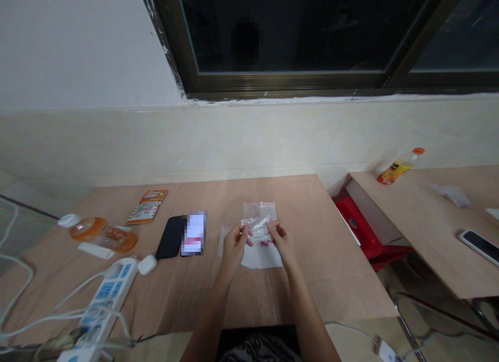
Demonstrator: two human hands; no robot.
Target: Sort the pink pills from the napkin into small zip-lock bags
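Observation:
A small clear plastic bag (pixel 258 228) is stretched between my hands over the desk. My left hand (pixel 234 243) pinches its left side, and my right hand (pixel 282 240) pinches the right. Below it lies a white sheet (pixel 262 259), with small red bits (pixel 264 243) showing near its upper part; their kind is too small to make out. Just behind, two more clear bags (pixel 267 209) lie flat. Part of another pale, see-through piece (pixel 223 237) sticks out left of my left hand.
To the left are a lit phone (pixel 194 233), a dark phone (pixel 170 238), a white charger case (pixel 147 265), an orange packet (pixel 147 206), a lying orange drink bottle (pixel 103 233) and a power strip (pixel 111 294) with cables. A second desk (pixel 436 227) at right holds another bottle (pixel 399 167).

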